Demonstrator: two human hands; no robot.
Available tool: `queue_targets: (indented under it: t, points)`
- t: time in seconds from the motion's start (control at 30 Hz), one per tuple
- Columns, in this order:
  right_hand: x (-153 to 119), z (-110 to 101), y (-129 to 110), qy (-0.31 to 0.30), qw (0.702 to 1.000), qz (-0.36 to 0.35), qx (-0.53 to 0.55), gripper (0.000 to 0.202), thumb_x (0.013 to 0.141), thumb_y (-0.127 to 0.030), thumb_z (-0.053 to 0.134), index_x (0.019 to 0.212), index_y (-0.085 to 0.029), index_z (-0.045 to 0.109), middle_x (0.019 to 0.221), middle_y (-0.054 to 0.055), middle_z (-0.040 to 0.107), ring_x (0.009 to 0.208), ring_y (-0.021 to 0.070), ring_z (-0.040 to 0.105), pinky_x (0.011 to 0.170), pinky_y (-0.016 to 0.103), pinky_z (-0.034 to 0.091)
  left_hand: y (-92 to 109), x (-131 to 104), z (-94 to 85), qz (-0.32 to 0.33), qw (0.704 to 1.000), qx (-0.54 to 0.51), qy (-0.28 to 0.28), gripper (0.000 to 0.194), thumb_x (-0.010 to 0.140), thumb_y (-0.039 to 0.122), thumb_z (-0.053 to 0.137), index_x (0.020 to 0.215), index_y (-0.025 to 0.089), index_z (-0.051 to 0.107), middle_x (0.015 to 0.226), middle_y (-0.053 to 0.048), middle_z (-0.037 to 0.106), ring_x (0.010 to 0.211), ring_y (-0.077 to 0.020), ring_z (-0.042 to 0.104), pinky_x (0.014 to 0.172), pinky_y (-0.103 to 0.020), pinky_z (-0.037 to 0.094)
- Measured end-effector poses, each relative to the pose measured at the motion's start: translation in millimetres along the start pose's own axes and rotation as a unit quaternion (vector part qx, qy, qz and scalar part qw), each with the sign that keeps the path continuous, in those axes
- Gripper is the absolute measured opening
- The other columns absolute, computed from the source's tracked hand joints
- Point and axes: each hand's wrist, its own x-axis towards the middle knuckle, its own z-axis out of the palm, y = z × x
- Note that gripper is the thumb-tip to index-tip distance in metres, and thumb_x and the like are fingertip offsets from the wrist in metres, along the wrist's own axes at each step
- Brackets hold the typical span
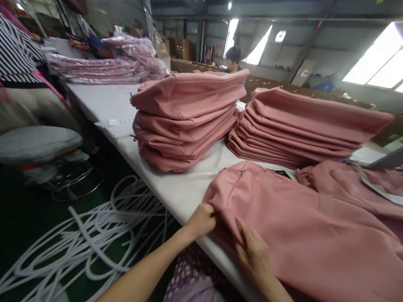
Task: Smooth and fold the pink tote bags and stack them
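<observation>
A large pink leather-like bag (286, 227) lies on its side across the white table (171, 193), its near end by the table edge. My left hand (202, 220) is closed in a fist on the bag's lower left corner. Just to the right, my right hand (253, 249) grips the bag's near edge; some of its fingers are hidden by the material. A small zipper shows near the bag's top, and a dark tag (283, 174) lies by its far side.
Two stacks of folded pink bags, a left stack (186, 120) and a right stack (304, 123), stand behind. More pink pieces (365, 187) lie at right. Plastic-wrapped bags (96, 68) sit farther back. White tubing (101, 237) coils on the floor by a stool (32, 144). Other people are nearby.
</observation>
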Motion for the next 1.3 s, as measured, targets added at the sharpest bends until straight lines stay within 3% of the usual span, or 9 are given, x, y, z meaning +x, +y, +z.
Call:
queue_targets:
  t: [0.13,0.2,0.3,0.5,0.73,0.83,0.97,1.17,1.3]
  points:
    - [9.6,-8.1,2.5,-0.037,0.998,0.035,0.038,0.054,0.085,-0.016,0.044,0.138,-0.022,0.036,0.088,0.006,0.057,0.075,0.0208,0.057,0.066,0.033,0.051,-1.8,13.9,-35.5,-0.081,0.993,-0.041,0.079,0.049,0.091,0.048,0.028,0.086,0.013,0.062,0.078,-0.004,0.064,0.075,-0.0158,0.059,0.067,-0.027,0.046]
    - [10.4,-7.6,1.5,-0.033,0.998,0.032,0.038,0.050,0.086,-0.016,0.044,0.136,-0.022,0.040,0.080,0.004,0.053,0.067,0.0184,0.055,0.059,0.030,0.048,1.2,25.5,-40.0,-0.110,0.990,-0.067,0.050,0.062,0.089,0.060,0.023,0.083,0.013,0.062,0.073,-0.005,0.064,0.068,-0.0160,0.059,0.058,-0.025,0.045]
    - [8.8,-4.2,2.4,-0.022,0.998,0.032,0.043,0.049,0.087,-0.017,0.044,0.136,-0.021,0.042,0.078,0.003,0.051,0.065,0.0171,0.054,0.057,0.028,0.046,7.5,37.3,-34.5,-0.122,0.989,-0.082,-0.022,0.062,0.074,0.075,0.043,0.065,0.015,0.057,0.055,-0.001,0.056,0.052,-0.0133,0.053,0.047,-0.023,0.038]
    - [5.0,2.4,6.3,-0.018,0.999,0.020,0.039,0.050,0.087,-0.019,0.045,0.137,-0.022,0.042,0.078,0.003,0.051,0.065,0.0172,0.053,0.057,0.027,0.046,6.5,37.3,-26.9,-0.134,0.982,-0.102,-0.088,0.052,0.065,0.069,0.059,0.070,0.018,0.051,0.050,0.006,0.048,0.040,-0.0097,0.044,0.040,-0.021,0.033]
    - [6.0,3.5,6.9,-0.010,0.999,0.016,0.039,0.053,0.089,-0.025,0.050,0.141,-0.023,0.038,0.077,0.002,0.051,0.063,0.0165,0.053,0.056,0.027,0.047,5.5,27.8,-14.2,-0.064,0.992,-0.082,0.077,0.024,0.073,0.038,0.056,0.060,0.018,0.051,0.058,0.003,0.049,0.060,-0.0119,0.046,0.060,-0.024,0.037]
    - [2.1,0.5,6.9,-0.011,0.999,0.013,0.048,0.054,0.089,-0.021,0.047,0.142,-0.026,0.036,0.080,0.003,0.053,0.065,0.0168,0.055,0.057,0.027,0.048,1.3,14.3,-14.6,-0.050,0.982,-0.079,0.162,0.023,0.078,0.038,0.049,0.065,0.019,0.051,0.063,0.003,0.051,0.066,-0.0133,0.048,0.066,-0.025,0.038]
    - [0.0,-3.2,3.7,-0.047,0.998,-0.016,0.047,0.056,0.086,-0.013,0.043,0.141,-0.028,0.039,0.086,0.005,0.056,0.073,0.0184,0.058,0.063,0.029,0.050,-14.3,2.5,-20.6,-0.056,0.974,-0.073,0.206,0.027,0.081,0.041,0.047,0.065,0.020,0.049,0.062,0.003,0.050,0.066,-0.0143,0.049,0.066,-0.026,0.038]
    - [10.9,-8.4,0.7,-0.032,0.998,0.007,0.058,0.050,0.090,-0.017,0.042,0.139,-0.025,0.040,0.081,0.003,0.054,0.066,0.0168,0.055,0.058,0.027,0.047,-27.3,1.8,-26.2,-0.028,0.988,-0.075,0.132,0.031,0.086,0.048,0.042,0.081,0.019,0.052,0.072,0.001,0.056,0.069,-0.0136,0.053,0.066,-0.024,0.043]
    - [15.1,-10.6,2.4,-0.026,0.995,0.030,0.088,0.040,0.092,-0.021,0.043,0.131,-0.024,0.049,0.079,0.003,0.053,0.065,0.0159,0.055,0.058,0.026,0.046,-25.4,-8.5,-24.1,-0.003,0.997,-0.048,0.066,0.045,0.067,0.040,0.069,0.104,0.019,0.053,0.085,0.001,0.061,0.073,-0.0147,0.056,0.065,-0.025,0.045]
